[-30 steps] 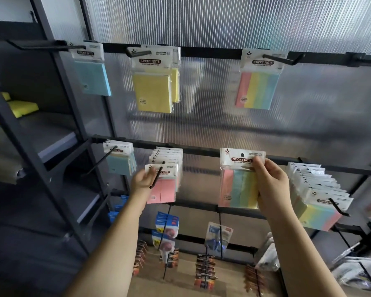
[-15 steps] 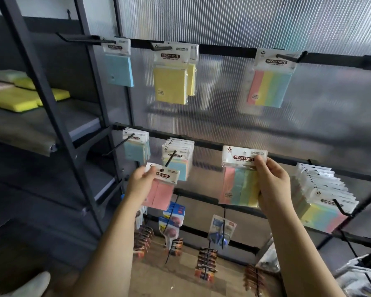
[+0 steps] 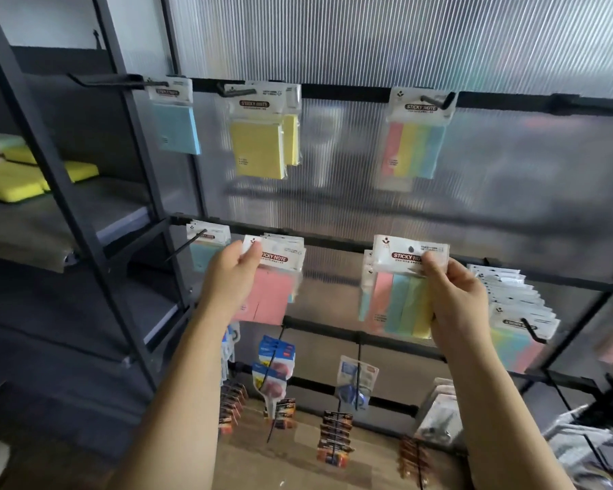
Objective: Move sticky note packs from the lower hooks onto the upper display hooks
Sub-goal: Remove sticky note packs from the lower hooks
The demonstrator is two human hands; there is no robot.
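A pink pack [image 3: 269, 291] is pinched by the left hand [image 3: 232, 274] and a striped pack [image 3: 400, 298] by the right hand [image 3: 453, 298], both below the upper rail [image 3: 351, 91]. Each header hole should be lined up squarely with a hook tip before being slid on.

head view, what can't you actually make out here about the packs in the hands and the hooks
- Head view: small print on the pink pack header is partly covered by the left hand and blurred.
- Right hand covers the right part of the striped pack; how many packs it holds is unclear.
- Stack of packs on the right lower hook: too crowded to count.
- Upper rail is cut off by the right edge.
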